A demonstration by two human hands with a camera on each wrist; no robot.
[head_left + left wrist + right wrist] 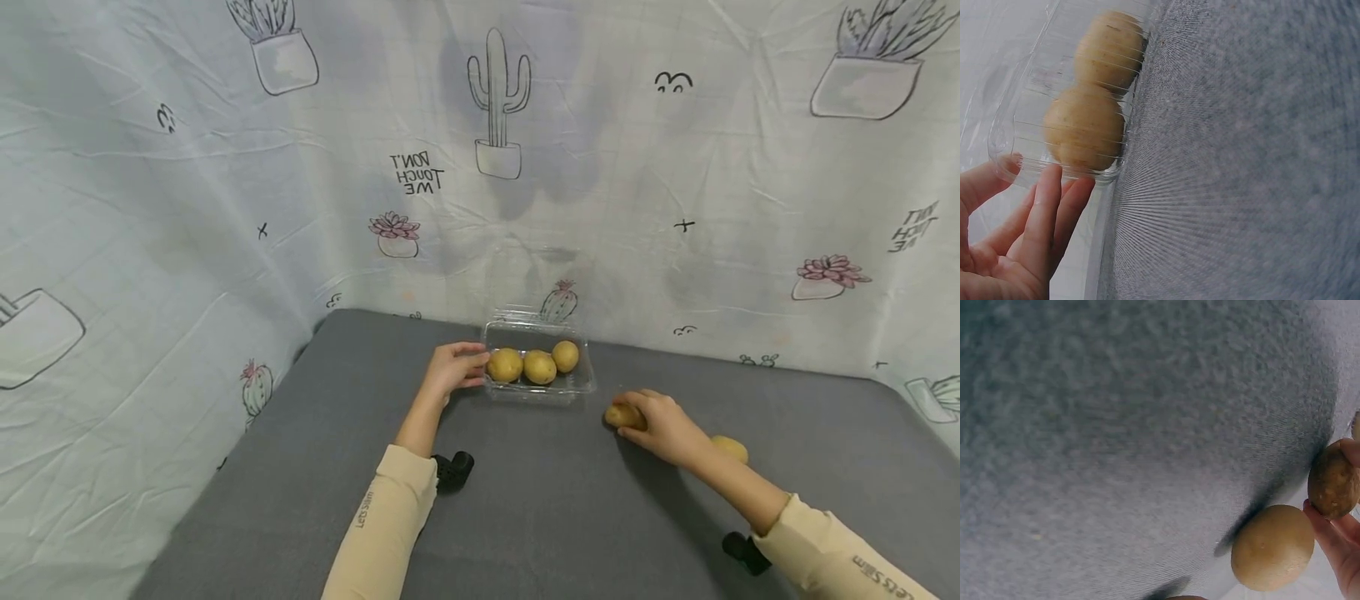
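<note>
A clear plastic clamshell box stands at the table's far side, its lid raised against the cloth. Three yellow potatoes lie in it in a row. My left hand is at the box's left end, its fingertips touching the clear wall with fingers fairly straight. To the right of the box, my right hand holds a browner potato between thumb and fingers, low over the table. Another yellow potato lies close by; in the head view my right forearm partly covers a potato.
Grey cloth covers the table. White fabric printed with cactus drawings hangs behind and at the sides. A black device is at the left wrist, another at the right. One more potato barely shows at the right wrist view's lower edge.
</note>
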